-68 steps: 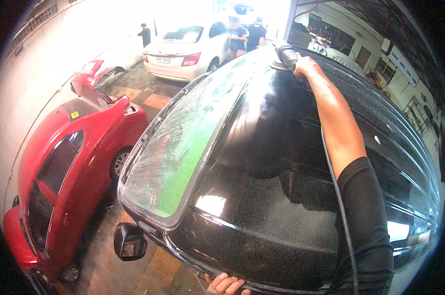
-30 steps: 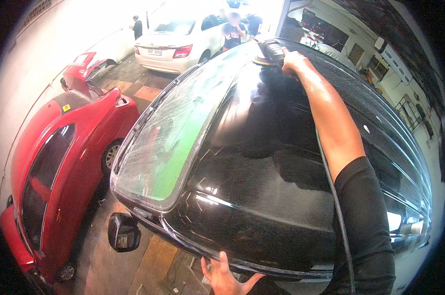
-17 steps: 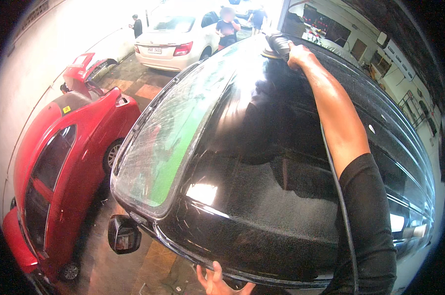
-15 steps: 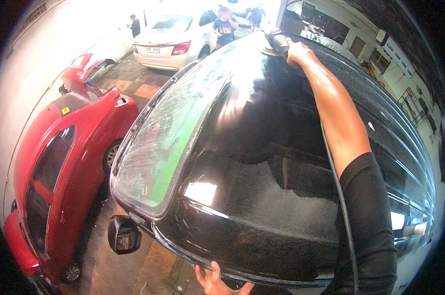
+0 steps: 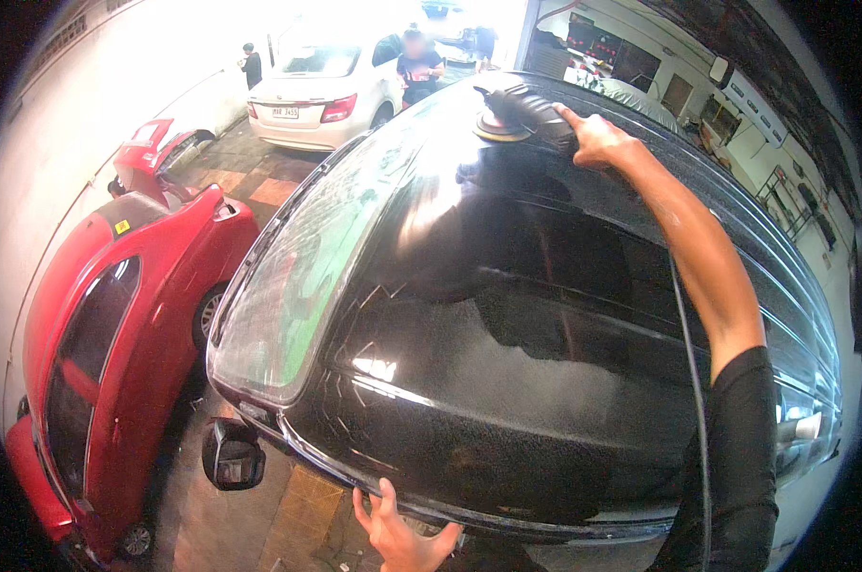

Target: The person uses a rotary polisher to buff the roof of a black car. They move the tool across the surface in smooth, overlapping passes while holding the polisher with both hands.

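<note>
A black car roof [image 5: 431, 400] fills the middle of the view, its glossy surface streaked and hazed. At the far end, my right hand [image 5: 602, 141] grips a dark polisher [image 5: 537, 112]. The polisher's round pad [image 5: 503, 132] rests on the roof near the top of the windshield [image 5: 307, 276]. A black cord [image 5: 695, 391] runs back along my right arm. My left hand [image 5: 399, 536] is at the near roof edge, fingers spread, fingertips against the rim. It holds nothing.
A side mirror [image 5: 233, 455] juts out at the near left. Beyond it stands a red car [image 5: 116, 315] with its front end open. A white car [image 5: 318, 91] is parked at the back, with a person [image 5: 418, 69] beside it and another person [image 5: 251, 69] by the wall.
My right hand and the polisher have moved left and a little nearer across the far roof. My left hand stays at the near edge, while the whole view has shifted slightly.
</note>
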Motion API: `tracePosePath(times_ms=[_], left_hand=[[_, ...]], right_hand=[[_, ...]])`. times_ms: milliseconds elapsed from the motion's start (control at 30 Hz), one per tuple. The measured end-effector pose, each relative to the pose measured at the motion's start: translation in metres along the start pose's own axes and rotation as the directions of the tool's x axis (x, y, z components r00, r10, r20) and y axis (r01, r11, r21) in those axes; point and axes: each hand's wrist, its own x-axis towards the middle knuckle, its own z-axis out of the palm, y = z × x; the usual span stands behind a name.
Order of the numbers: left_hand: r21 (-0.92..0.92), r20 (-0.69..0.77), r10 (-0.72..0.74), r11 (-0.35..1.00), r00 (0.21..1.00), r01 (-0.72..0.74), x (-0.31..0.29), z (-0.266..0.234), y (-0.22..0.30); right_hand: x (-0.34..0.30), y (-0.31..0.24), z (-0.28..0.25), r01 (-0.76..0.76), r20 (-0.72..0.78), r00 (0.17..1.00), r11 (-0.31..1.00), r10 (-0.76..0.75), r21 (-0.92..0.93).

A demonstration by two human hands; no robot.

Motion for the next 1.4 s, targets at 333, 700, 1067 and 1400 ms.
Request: tracePosePath(times_ms=[333, 700, 1067, 1400], left_hand=[[-0.019, -0.079, 0.051, 0.998, 0.996, -0.053, 0.006, 0.002, 0.01], [0.002, -0.024, 0.022, 1.0, 0.999, -0.022, 0.002, 0.004, 0.003], [0.087, 0.0, 0.145, 0.986, 0.989, -0.144, -0.002, 0.003, 0.0], [0.049, -0.016, 0.144, 0.989, 0.99, -0.143, -0.003, 0.002, 0.0]], right_hand=[[-0.068, 0.012, -0.014, 0.09, 0.028, 0.995, 0.988, -0.094, 0.125], [0.033, -0.017, 0.004, -0.001, 0.013, 1.0, 1.0, 0.001, -0.022], [0.097, -0.007, 0.016, -0.087, -0.024, 0.996, 0.995, 0.086, -0.042], [0.071, 0.02, 0.002, -0.168, 0.06, 0.985, 0.965, 0.159, 0.199]])
